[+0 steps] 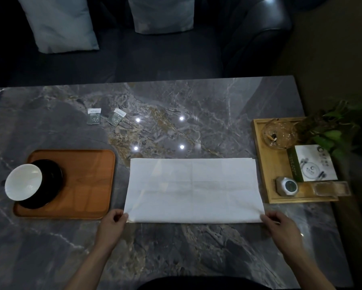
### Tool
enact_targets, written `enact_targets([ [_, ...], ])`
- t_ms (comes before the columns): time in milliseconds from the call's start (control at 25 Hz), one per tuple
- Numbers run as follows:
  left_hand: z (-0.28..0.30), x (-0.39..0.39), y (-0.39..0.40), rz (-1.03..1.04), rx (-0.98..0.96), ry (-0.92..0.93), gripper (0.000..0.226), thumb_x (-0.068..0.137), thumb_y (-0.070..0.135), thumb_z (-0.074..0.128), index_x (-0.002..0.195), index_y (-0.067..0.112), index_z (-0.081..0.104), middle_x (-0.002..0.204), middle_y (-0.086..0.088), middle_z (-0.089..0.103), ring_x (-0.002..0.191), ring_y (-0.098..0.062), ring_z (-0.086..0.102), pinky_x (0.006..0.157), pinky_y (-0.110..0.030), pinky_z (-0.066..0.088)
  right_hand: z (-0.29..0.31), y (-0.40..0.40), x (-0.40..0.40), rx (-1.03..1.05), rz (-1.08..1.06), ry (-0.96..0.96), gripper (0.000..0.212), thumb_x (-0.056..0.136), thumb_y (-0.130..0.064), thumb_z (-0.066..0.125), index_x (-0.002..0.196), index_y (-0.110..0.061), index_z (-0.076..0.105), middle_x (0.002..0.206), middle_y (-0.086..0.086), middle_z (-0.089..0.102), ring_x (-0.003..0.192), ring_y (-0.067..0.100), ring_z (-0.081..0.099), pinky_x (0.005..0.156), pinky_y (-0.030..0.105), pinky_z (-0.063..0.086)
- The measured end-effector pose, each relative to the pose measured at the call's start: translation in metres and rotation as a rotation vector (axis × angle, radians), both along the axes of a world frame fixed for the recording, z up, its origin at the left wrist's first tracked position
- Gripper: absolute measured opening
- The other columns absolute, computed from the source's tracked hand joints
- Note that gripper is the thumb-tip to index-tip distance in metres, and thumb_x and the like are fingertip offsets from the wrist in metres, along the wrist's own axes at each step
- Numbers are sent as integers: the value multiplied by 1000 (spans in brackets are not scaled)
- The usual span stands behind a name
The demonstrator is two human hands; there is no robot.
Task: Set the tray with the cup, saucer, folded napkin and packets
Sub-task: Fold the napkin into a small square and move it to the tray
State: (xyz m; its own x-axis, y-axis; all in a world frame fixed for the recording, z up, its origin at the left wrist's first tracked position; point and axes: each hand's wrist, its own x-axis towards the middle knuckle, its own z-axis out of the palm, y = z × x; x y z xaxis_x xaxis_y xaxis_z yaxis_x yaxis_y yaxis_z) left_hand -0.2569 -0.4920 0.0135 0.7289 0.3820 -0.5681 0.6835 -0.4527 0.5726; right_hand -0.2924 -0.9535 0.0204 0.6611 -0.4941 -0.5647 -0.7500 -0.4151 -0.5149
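On the marble table the white napkin lies flat beside the wooden tray, which carries saucer and cup (packets lie apart). Left hand and right hand pinch its near corners; folding is underway, and next likely needs both corners lifted together.
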Motion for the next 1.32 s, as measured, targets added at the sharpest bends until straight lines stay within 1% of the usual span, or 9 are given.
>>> enact_targets([
  [200, 3, 1, -2, 1, 22, 13, 4, 89, 6, 66, 85, 7, 65, 85, -12, 67, 83, -27, 60, 73, -35, 41, 4, 3, 6, -7, 11, 15, 5, 84, -25, 72, 82, -25, 68, 84, -3, 72, 80, 19, 68, 82, 44, 54],
  [400, 2, 2, -2, -24, 69, 39, 16, 87, 6, 67, 77, 18, 61, 79, -6, 64, 81, -27, 59, 72, -35, 40, 8, 5, 11, -75, 80, 18, 4, 85, -26, 70, 84, -23, 67, 86, -1, 71, 79, 16, 63, 74, 36, 48],
  [600, -1, 7, -3, -88, 150, 58, 11, 85, 7, 66, 79, 13, 60, 77, -9, 64, 81, -31, 61, 68, -36, 39, 13, 7, 17, -164, 247, 31, 12, 88, -21, 67, 100, -19, 69, 93, 4, 73, 81, 22, 63, 72, 33, 46],
  [760, 5, 9, -7, -238, 316, 133, 12, 85, 18, 62, 78, 14, 53, 80, -9, 59, 78, -33, 58, 67, -41, 45, 18, 16, 21, -394, 380, -32, 20, 87, -17, 67, 107, -14, 65, 102, 10, 70, 89, 31, 65, 78, 41, 53],
  [880, 13, 10, -15, -392, 544, -46, 15, 85, 28, 58, 86, 14, 55, 87, -12, 57, 77, -34, 55, 64, -41, 46, 20, 33, 24, -469, 435, -177, 31, 88, -19, 64, 119, -16, 63, 114, 11, 66, 101, 29, 58, 86, 45, 50],
  [960, 16, 19, -40, -565, 562, -228, 29, 83, 34, 48, 96, 12, 63, 94, -12, 62, 84, -34, 59, 70, -42, 51, 17, 54, 32, -494, 587, -303, 36, 91, -23, 60, 126, -16, 59, 122, 10, 63, 110, 27, 54, 91, 45, 48],
  [1080, 8, 39, -97, -778, 477, -441, 40, 85, 33, 50, 113, 10, 67, 119, -13, 65, 112, -36, 61, 93, -46, 50, 6, 99, 56, -466, 773, -332, 45, 96, -34, 46, 137, -16, 50, 140, 8, 53, 133, 31, 43, 106, 48, 40],
  [1160, -2, 45, -134, -907, 471, -480, 44, 88, 31, 52, 125, 10, 62, 136, -14, 57, 129, -34, 51, 104, -50, 43, -5, 122, 69, -469, 888, -275, 54, 97, -42, 37, 145, -17, 39, 153, 9, 39, 144, 32, 27, 114, 54, 28],
  [1320, -21, 45, -169, -1031, 492, -420, 51, 93, 32, 46, 140, 12, 51, 151, -12, 42, 141, -29, 37, 111, -54, 34, -29, 136, 72, -516, 1039, -181, 62, 100, -50, 19, 153, -17, 21, 162, 10, 16, 150, 32, 5, 115, 62, 11],
])
